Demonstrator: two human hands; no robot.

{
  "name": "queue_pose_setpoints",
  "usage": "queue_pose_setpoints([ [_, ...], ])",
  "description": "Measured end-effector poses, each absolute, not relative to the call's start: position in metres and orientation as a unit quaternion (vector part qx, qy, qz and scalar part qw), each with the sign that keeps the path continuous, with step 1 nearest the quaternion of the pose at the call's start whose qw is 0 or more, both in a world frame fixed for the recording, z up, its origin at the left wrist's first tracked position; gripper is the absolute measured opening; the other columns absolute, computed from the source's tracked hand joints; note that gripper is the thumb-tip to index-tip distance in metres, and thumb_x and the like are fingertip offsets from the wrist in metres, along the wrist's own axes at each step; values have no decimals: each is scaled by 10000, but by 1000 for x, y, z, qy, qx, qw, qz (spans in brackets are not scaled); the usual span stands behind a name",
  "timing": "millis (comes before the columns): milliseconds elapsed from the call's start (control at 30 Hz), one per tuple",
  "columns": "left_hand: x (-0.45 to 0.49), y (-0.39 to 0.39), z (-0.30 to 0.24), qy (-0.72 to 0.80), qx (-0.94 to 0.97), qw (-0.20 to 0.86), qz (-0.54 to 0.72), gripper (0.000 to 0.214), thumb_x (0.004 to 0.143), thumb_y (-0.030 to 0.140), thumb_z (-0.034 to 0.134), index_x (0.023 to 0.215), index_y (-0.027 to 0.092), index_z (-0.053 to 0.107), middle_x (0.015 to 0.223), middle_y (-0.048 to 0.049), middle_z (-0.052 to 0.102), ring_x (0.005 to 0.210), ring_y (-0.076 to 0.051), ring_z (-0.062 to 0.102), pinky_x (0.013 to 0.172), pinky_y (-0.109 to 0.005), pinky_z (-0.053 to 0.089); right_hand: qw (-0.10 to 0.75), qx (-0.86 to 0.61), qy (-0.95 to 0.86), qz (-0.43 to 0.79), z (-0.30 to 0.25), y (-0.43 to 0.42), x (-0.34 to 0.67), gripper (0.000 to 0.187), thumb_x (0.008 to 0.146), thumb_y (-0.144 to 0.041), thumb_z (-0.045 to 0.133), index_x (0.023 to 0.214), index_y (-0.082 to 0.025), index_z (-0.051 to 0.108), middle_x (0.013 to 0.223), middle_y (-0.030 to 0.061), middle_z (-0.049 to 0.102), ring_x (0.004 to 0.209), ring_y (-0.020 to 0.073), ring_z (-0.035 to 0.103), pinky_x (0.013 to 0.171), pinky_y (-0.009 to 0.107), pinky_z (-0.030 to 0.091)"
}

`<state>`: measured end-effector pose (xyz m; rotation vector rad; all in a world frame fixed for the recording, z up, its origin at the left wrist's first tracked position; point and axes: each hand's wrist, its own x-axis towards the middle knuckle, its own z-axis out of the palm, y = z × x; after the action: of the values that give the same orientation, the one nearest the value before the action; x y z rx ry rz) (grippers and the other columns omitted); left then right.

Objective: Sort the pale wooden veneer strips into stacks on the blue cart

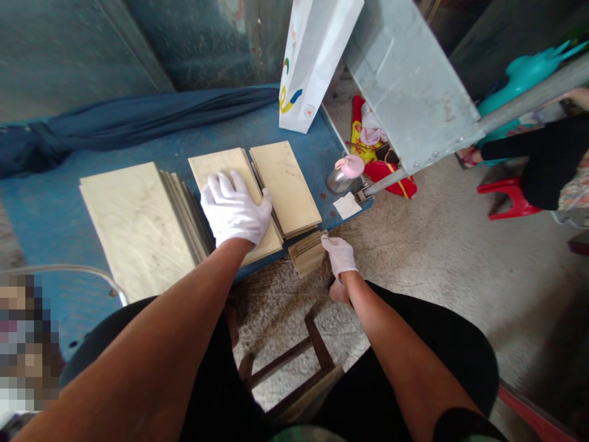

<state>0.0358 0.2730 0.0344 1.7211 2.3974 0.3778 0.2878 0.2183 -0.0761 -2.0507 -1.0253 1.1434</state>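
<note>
My left hand, in a white glove, lies palm down with fingers spread on the middle stack of pale rectangular sheets. Its thumb reaches toward the gap beside the right-hand stack. My right hand, also gloved, has its fingers closed at the right end of a small tan block with layered edges. That block juts past the front edge of the blue table; its exact kind is unclear. A taller stack of pale sheets stands to the left, its layers fanned at the side.
A white paper bag and a metal flask with pink lid stand at the table's right end, near a white paper scrap. A grey metal panel rises beyond. Another person sits at right by a red stool.
</note>
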Motion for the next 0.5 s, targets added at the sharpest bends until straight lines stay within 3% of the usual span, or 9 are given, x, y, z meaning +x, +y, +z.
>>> queue_pose_setpoints([
  [200,36,272,35,799,576,97,140,801,907,550,326,1475,-15,330,1546,-261,332,1445,-412,238,1160,-560,199,235,-755,-419,447,-70,209,303,370,765,-506,631,914,-178,717,964,65,745,909,189,664,847,292,512],
  [333,35,272,34,799,572,118,146,821,901,567,317,1492,-3,304,1569,-253,298,1461,-417,198,1167,-575,175,168,-743,-440,474,-59,200,320,314,809,-518,625,898,-234,725,911,33,742,868,193,671,776,292,531],
  [500,36,272,33,804,566,119,135,807,905,574,296,1506,37,297,1595,-218,271,1474,-400,179,1177,-572,166,101,-703,-454,539,-40,196,329,395,791,-541,680,1006,-211,717,952,46,743,829,179,681,720,275,547],
])
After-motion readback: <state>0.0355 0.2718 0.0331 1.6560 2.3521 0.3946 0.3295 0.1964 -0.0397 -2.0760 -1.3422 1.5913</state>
